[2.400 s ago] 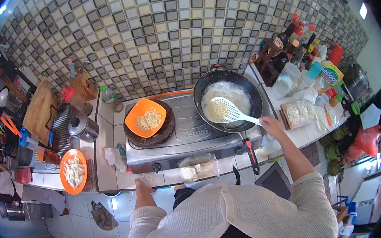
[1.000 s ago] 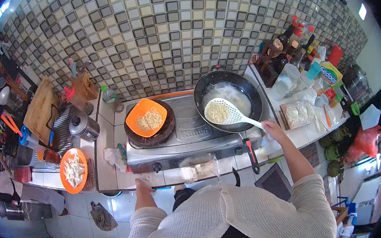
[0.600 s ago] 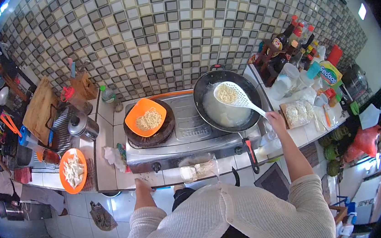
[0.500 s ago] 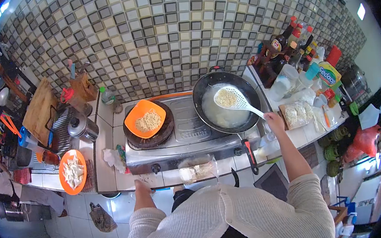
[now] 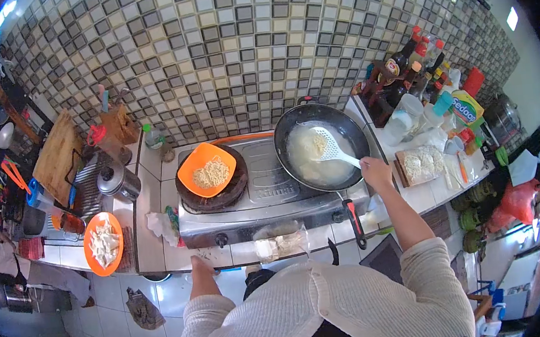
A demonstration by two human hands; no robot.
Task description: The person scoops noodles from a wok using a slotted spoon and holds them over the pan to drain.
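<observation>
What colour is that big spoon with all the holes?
The perforated skimmer is white, as the head view shows.

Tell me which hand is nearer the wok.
Right. The right hand is at the front right rim of the wok, gripping the skimmer; the left hand is farther off to the left, at the counter edge.

Head-worn wide-angle view, facing forward and down, near the stove (image 5: 268,163)

It is bright, with white glare at the right edge. The floor (image 5: 175,299) shines. Edges bend and turn black.
</observation>
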